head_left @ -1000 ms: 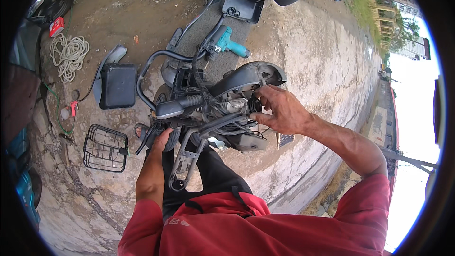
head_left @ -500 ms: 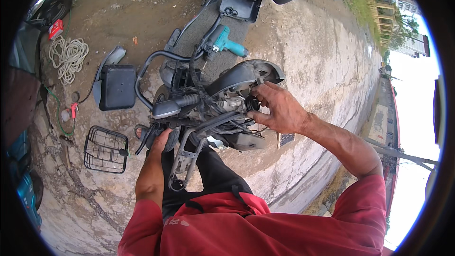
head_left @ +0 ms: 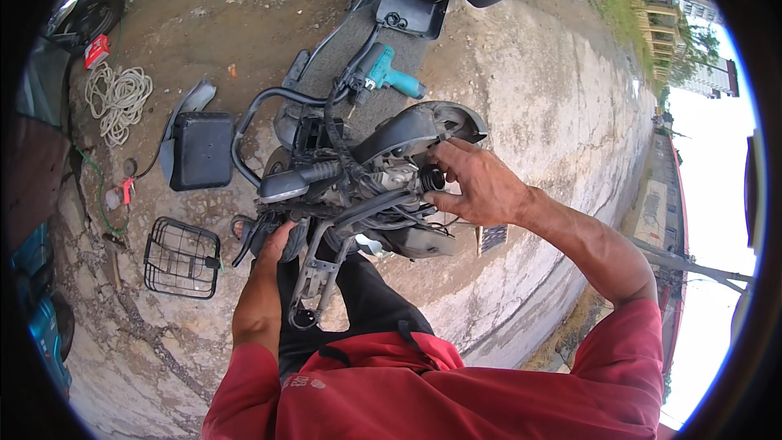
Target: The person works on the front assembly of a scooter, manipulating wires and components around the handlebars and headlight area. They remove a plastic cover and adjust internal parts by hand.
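Observation:
A partly stripped scooter with bare frame tubes stands in front of me. On its right side my right hand pinches a black ribbed rubber boot, thumb below and fingers above. Just beyond that hand curves a dark fender. My left hand rests on a dark part at the scooter's left side, beside a grey-lensed lamp; its fingers are mostly hidden. A teal cordless impact driver lies on the scooter's floorboard.
On the ground to the left lie a wire basket, a black plastic cover, a coiled pale rope, a red air gun and a red box. Cracked concrete stretches right. The scooter's frame end hangs over my legs.
My right hand has shifted very slightly left and up at the rubber boot. My left hand and the impact driver have stayed in place.

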A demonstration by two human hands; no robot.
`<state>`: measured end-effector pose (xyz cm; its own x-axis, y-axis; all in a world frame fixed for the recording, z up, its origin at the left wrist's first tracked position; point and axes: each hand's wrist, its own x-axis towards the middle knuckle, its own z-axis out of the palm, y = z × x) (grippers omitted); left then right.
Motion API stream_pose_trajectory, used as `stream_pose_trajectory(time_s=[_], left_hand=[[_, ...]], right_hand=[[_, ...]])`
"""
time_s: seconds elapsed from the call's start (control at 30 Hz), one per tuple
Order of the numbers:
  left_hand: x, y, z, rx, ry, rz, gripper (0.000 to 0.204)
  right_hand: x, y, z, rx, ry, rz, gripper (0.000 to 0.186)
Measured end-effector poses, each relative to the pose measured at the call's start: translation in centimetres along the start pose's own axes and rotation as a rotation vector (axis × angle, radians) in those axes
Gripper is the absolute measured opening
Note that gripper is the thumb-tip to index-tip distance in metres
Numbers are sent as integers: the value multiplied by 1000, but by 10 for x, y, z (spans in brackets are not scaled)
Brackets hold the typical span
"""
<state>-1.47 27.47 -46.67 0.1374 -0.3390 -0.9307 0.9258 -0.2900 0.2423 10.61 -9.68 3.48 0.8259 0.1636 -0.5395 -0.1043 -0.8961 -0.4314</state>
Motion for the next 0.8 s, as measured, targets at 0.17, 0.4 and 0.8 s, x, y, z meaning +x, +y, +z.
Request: stream_pose_trajectory(time_s=[0.17,0.4,0.8], left_hand=[[39,-37,-17,-86,-26,83,36],[6,-11,-5,14,56,70,38],[46,-42,-24,-46,-27,31,39]], right_hand=[[4,-7,-6,125,-47,158,46],[7,-13,1,2,-38,248,43],[10,-16,0,-44,-88,264,51]])
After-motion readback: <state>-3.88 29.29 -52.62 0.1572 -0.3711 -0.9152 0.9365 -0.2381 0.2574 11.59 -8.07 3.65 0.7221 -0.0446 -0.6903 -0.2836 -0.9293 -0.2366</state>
